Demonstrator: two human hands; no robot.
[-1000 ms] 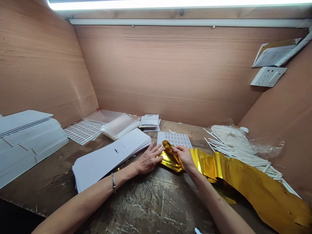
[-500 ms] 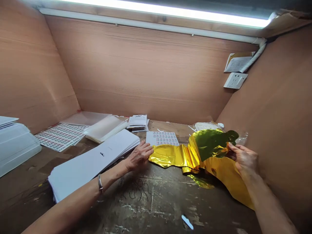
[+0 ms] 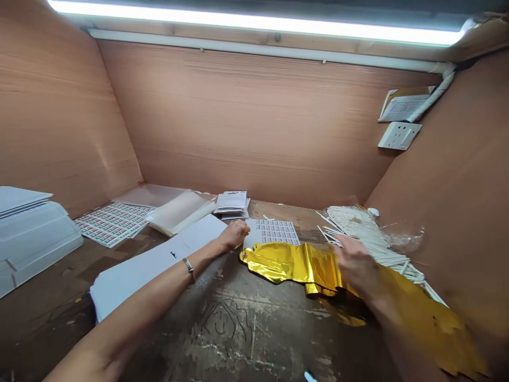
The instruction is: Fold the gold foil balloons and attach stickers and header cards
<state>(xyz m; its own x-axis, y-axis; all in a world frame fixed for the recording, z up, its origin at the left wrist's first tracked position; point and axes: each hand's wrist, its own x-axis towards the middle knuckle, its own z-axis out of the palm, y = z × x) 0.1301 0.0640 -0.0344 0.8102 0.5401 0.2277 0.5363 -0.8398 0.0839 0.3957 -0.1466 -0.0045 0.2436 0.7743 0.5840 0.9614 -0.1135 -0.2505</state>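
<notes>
My left hand (image 3: 235, 236) is closed, its fingertips at the left edge of a sheet of small printed stickers (image 3: 278, 232). Whatever may be in those fingers is hidden. Just below the sheet lies a flat, shiny gold foil balloon (image 3: 286, 260), with a narrow tab at its left end. More gold foil (image 3: 433, 323) spreads to the right, under my right forearm. Motion smears my right hand (image 3: 356, 260), which is over the foil, its fingertips by a pile of thin white sticks (image 3: 371, 239). Its grip cannot be made out.
A stack of long white paper (image 3: 135, 281) lies under my left forearm. Behind are clear plastic sleeves (image 3: 181, 212), printed sticker sheets (image 3: 115, 223) and small cards (image 3: 231, 202). A translucent box (image 3: 40, 244) stands far left. A wall socket (image 3: 400, 136) is at right.
My right hand has let go of the raised gold foil, which now lies lower, and has moved left to the sticks. My left hand has left the foil's tab and closed by the sticker sheet.
</notes>
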